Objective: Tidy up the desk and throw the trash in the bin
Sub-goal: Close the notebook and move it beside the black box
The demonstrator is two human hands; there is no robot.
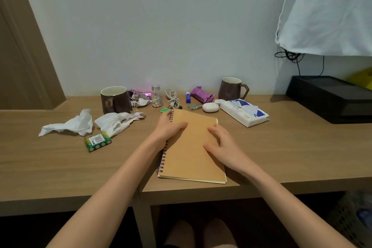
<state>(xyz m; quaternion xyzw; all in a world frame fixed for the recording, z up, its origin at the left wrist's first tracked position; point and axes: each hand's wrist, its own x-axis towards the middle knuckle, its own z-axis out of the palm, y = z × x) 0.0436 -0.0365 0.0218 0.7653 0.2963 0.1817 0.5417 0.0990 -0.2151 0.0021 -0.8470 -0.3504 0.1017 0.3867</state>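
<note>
- The notebook [193, 147], brown-covered and spiral-bound, lies shut on the table [291, 147], near the front edge at centre.
- The left hand [169, 129] rests on the spiral edge, fingers fairly straight, thumb spread across the cover, clamped on nothing.
- The right hand [223, 147] lies flat on the cover, fingers apart and relaxed.
- At 10 o'clock from the notebook: two crumpled tissues [68, 125] [114, 123], with a green battery pack [97, 141] touching the nearer one.
- At 11 o'clock: a dark mug [115, 99], a torn purple wrapper [140, 96] just beside it, then a small jar [157, 96].
- At 12 o'clock: a green scrap [164, 109] by the left fingertips, a coiled white cable [173, 98], a blue tube [188, 97] and a purple snack pack [202, 94].
- At 1 o'clock: a white oval case [210, 107], a tissue pack [244, 112] and a second mug [231, 88].
- At 3 o'clock, well apart: a black box [330, 96].
- At 5 o'clock, below the table: a mesh basket [350, 217].
</note>
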